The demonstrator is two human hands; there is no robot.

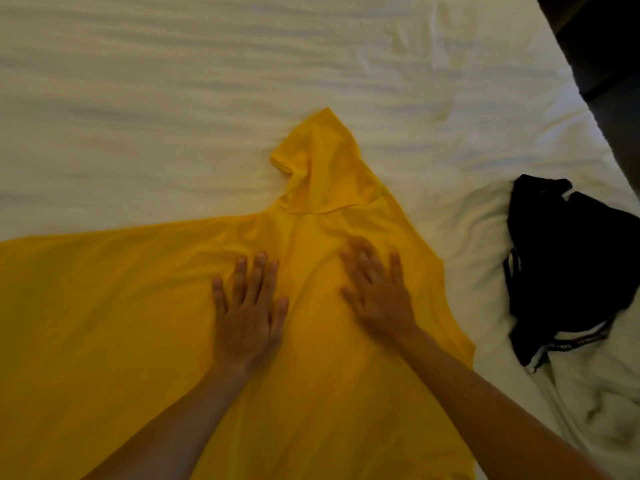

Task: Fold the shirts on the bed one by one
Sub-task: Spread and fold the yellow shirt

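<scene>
the yellow shirt [138, 323] lies spread on the bed [173, 98], long axis running left to right. left hand [247, 313] and right hand [377, 296] press flat, fingers straight, side by side, under the sleeve [322, 161].

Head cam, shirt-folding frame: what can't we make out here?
- Yellow shirt: left and bottom parts cut off by the frame edges.
- Right hand: motion-blurred, so finger contact is unclear; left hand lies flat.
- Black garment: bunched and dark, type unreadable; waistband print too small.
- White cloth: crumpled, cut by the right edge.
</scene>
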